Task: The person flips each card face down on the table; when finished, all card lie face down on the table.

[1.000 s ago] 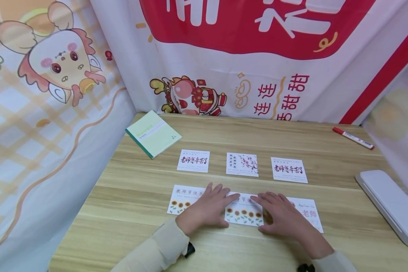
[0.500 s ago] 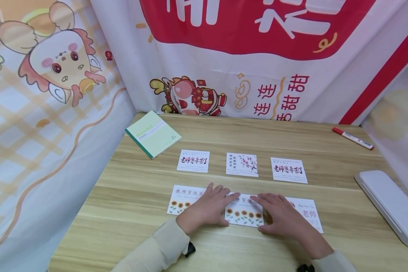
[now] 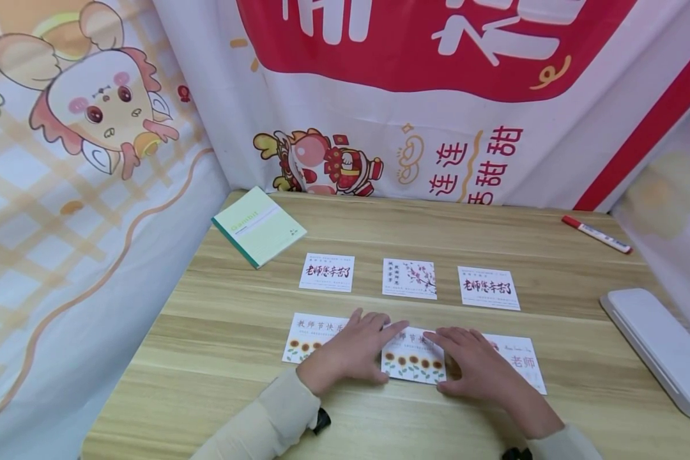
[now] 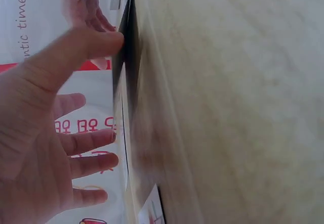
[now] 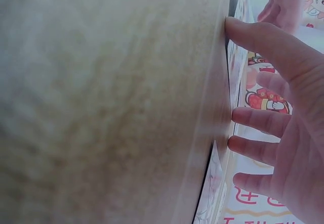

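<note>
In the head view a white sunflower card (image 3: 413,369) lies in the middle of the front row. My left hand (image 3: 349,351) is at its left edge, thumb and index finger spread along the side. At its right edge, my right hand (image 3: 478,367) has thumb and index fingertips against the card. Both hands have extended fingers, low over the wooden table. Another sunflower card (image 3: 303,333) is partly covered by the left hand, and a card with red characters (image 3: 526,363) by the right. The wrist views show the left thumb (image 4: 104,43) and right thumb (image 5: 242,31) down at card level.
Behind is a row of two red-lettered cards (image 3: 326,273) (image 3: 489,287) around a blossom card (image 3: 409,278). A green notebook (image 3: 260,227) lies back left. A red-capped marker (image 3: 598,234) and a white case (image 3: 661,351) are at right. Printed curtains (image 3: 414,115) enclose the table.
The middle sunflower card and my left hand have shifted very slightly to the right. My right hand stays in nearly the same place.
</note>
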Tool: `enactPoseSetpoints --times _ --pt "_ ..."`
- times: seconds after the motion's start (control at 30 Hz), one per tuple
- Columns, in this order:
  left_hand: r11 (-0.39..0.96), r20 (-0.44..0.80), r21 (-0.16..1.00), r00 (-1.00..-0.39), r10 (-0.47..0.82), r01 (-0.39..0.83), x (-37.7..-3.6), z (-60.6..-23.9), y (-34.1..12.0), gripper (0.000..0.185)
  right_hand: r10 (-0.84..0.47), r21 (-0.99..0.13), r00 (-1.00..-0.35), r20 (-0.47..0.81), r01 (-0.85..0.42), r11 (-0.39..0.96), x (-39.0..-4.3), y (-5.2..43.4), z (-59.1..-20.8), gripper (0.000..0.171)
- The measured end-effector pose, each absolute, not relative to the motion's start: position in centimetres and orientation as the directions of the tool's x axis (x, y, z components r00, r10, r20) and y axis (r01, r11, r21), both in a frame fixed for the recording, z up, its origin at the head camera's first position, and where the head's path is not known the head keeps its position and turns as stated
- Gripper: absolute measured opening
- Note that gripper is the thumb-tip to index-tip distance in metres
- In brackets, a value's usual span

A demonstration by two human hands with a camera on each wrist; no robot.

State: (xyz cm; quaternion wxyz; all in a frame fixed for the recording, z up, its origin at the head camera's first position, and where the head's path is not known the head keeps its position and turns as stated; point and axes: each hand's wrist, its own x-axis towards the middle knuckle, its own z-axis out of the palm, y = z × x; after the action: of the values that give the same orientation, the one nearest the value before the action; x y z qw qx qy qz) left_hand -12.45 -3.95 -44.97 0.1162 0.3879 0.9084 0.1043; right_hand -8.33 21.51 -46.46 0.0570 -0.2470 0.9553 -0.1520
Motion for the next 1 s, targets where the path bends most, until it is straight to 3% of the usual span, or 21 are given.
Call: enactPoseSetpoints --times 0.33,0.57,0.83,1.0 --pt "0.580 0.000 0.493 -0.667 0.745 0.648 -13.0 -43.9 -3.5 0.121 -0.507 -0.313 -0.861 0.041 -0.493 0.812 -8.2 21.7 -46.5 0.087" --pt "0.465 0.137 0.584 -0.645 0.752 0.665 -12.6 -42.9 -2.9 0.123 -0.485 -0.445 -0.869 0.101 -0.476 0.759 -7.7 20.8 -45.0 0.087" --pt "0.386 0.283 0.578 -0.621 0.731 0.719 -12.2 -41.0 -1.5 0.126 -0.456 -0.669 -0.867 0.198 -0.460 0.583 -6.8 19.4 -42.0 0.063" --pt "0.363 0.345 0.542 -0.595 0.726 0.758 -12.0 -40.3 -0.6 0.129 -0.427 -0.702 -0.870 0.246 -0.464 0.541 -6.8 18.9 -40.5 0.056"
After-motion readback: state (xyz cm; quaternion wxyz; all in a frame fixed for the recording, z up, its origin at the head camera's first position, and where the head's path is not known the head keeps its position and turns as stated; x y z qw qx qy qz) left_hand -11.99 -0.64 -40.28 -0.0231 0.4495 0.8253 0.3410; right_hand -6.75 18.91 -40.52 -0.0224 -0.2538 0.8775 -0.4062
